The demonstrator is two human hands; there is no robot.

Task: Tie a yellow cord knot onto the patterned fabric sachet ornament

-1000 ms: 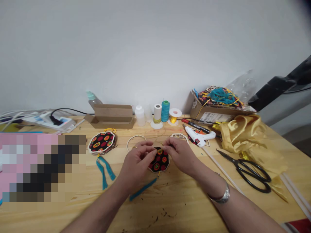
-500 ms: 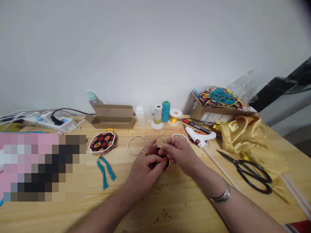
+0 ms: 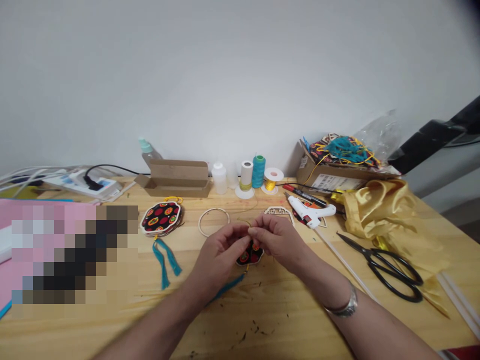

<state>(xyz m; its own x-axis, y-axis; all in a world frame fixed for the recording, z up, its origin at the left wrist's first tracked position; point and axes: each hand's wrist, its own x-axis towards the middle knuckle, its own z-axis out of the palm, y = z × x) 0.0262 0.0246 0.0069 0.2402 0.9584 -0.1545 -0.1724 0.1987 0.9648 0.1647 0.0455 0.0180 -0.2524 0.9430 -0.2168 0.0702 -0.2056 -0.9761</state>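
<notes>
Just left of centre, my left hand is closed in a pinch, its fingertips meeting those of my right hand, also pinched. A thin yellowish cord loops up from between the fingertips. Under them is a black patterned ornament with red and orange motifs and a pale scalloped rim; its upper part is hidden by my fingers. A teal tassel trails from its lower end toward my left wrist. Beyond my left hand lies a pale ring, and beyond my right, a wooden lattice piece.
A stack of finished-looking ornaments lies left. Spools, a teal thread cone, a white bottle and a cardboard box line the wall. At right are a glue gun, black scissors and gold cloth.
My left fingers have come off the ornament's face and drawn up to my right fingertips. More of the ornament's lower part and its teal tassel now show. The view has shifted slightly.
</notes>
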